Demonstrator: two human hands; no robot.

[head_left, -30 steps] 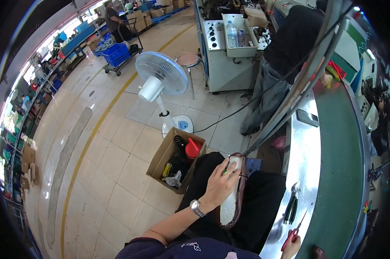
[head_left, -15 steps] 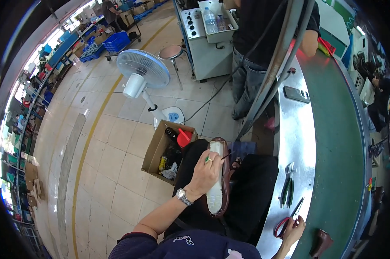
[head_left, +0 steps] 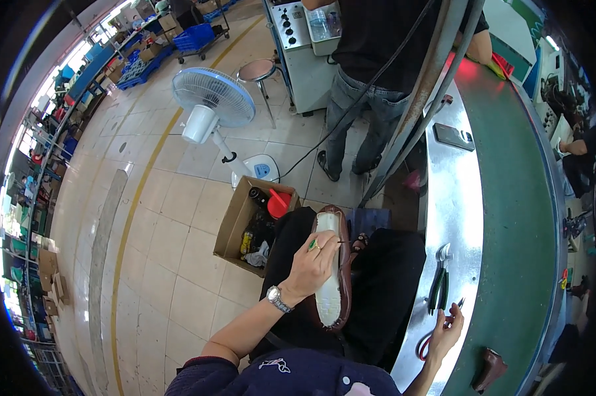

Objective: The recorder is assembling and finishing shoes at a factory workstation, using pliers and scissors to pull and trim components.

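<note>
A brown leather shoe upper, pulled over a form with its cream underside facing up, rests on my lap. My left hand is closed across its middle, and a thin dark piece sticks out by the fingertips; I cannot make out what it is. Over the metal ledge on the right, my right hand has its fingers bent but apart, with nothing visible in them. Beneath it lie scissors with red handles, mostly hidden by the hand. Pliers with dark green grips lie just beyond.
A green conveyor belt runs beside the metal ledge, carrying a brown leather piece. A phone lies farther along the ledge. To the left stand an open carton and a fan. Ahead, a person stands behind a metal post.
My right hand has come off the scissor handles and shifted slightly away from me, toward the pliers. My left hand stays on the shoe upper. The person ahead has shifted left.
</note>
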